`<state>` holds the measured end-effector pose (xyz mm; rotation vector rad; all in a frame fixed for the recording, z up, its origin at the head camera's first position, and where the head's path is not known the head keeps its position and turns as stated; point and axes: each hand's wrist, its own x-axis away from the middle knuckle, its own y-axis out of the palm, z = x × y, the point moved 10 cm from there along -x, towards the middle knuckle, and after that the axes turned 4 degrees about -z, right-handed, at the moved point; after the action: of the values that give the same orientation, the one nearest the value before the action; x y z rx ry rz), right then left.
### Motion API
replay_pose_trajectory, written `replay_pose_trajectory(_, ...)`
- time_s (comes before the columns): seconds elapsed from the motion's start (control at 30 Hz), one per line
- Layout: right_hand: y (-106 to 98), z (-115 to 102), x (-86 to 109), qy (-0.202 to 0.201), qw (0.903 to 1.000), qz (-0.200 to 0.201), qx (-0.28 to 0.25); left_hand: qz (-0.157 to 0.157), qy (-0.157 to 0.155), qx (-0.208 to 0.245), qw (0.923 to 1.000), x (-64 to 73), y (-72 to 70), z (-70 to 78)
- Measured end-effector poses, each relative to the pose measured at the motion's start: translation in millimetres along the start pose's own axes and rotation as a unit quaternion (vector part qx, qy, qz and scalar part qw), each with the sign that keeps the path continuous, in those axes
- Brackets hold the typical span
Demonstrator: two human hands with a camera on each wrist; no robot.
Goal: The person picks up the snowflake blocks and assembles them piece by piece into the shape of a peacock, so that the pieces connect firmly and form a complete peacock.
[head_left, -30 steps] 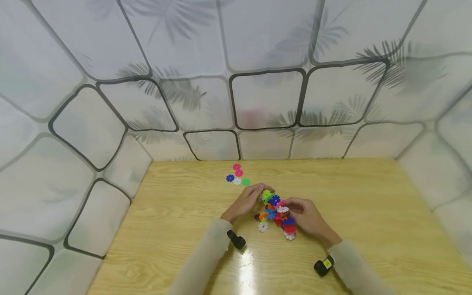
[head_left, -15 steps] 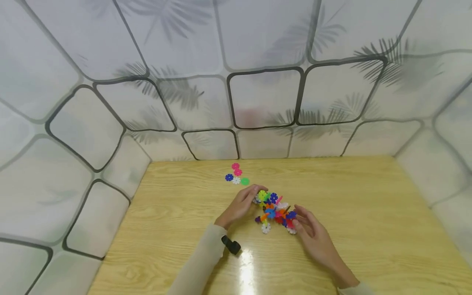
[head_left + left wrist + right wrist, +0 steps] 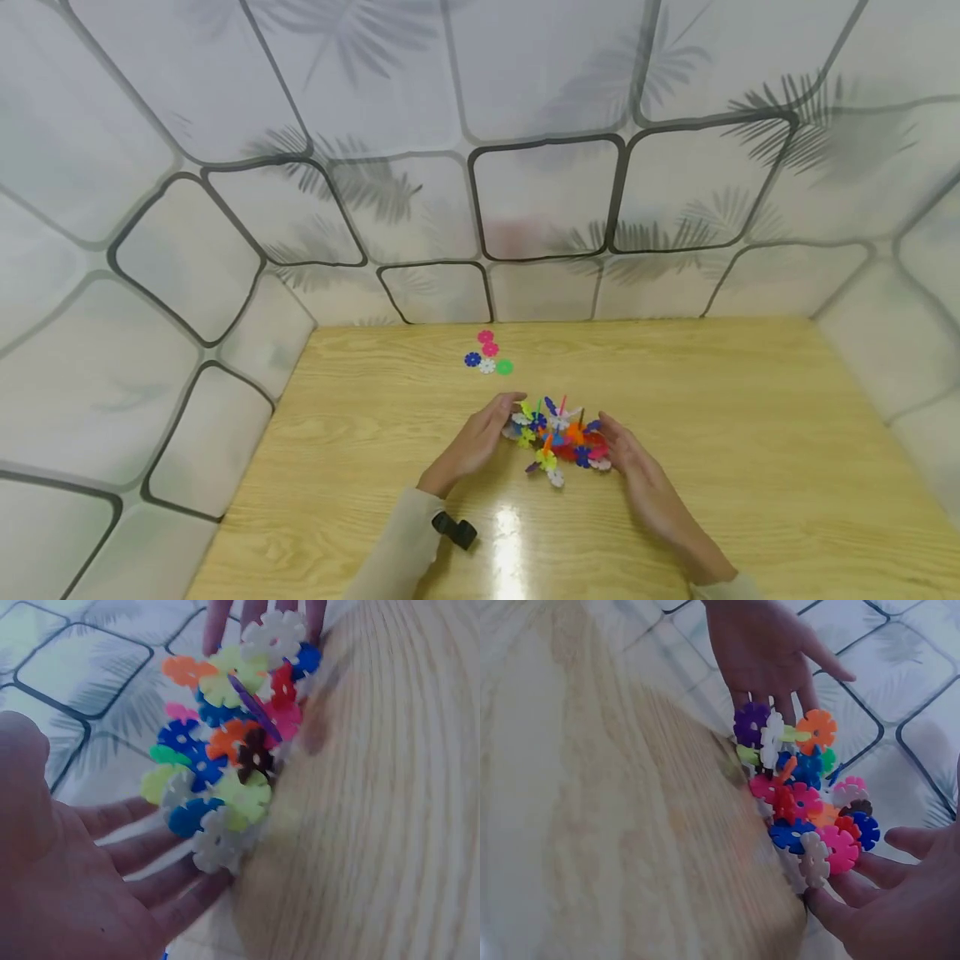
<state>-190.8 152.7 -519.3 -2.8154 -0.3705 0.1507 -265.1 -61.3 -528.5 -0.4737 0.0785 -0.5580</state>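
A cluster of interlocking flower-shaped plastic discs (image 3: 555, 440), in many colours, sits on the wooden table between both hands. My left hand (image 3: 474, 442) is at its left end with the fingers straight and slightly spread; in the left wrist view the fingers (image 3: 176, 889) reach beside the white and blue discs, thumb apart. On the other side, my right hand (image 3: 648, 487) has loosely extended fingers along the right end. The right wrist view shows those fingers (image 3: 862, 889) at or touching the pink and white discs. Exact contact is partly hidden.
Several loose flower discs lie farther back on the table (image 3: 360, 400): two pink ones (image 3: 487, 342), a blue one (image 3: 472, 359), a white one (image 3: 487, 367) and a green one (image 3: 505, 367). A patterned curtain (image 3: 543, 204) surrounds the table's back and sides.
The right hand has left its hold on the cluster's near right side and moved outward. The cluster has tipped and turned, its left end coming nearer. The left hand has shifted left and nearer.
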Motion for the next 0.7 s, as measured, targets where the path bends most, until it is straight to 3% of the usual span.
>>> replay_pose_trajectory(0.23,-3.4,-5.8,-8.3,-0.026,0.9990,-0.037,-0.005,-0.007,-0.028,-0.019,0.9994,15.4,2.4,3.6)
replay_pose_trajectory(0.47,5.4,-0.2,-12.9,0.010,0.9972,-0.073,-0.014,-0.010,-0.033,-0.026,0.9991,18.5,2.8,2.4)
replay_pose_trajectory(0.7,7.8,-0.9,-13.8,0.044,0.9959,-0.078,0.016,-0.017,-0.040,-0.006,0.9990,21.3,3.8,0.4)
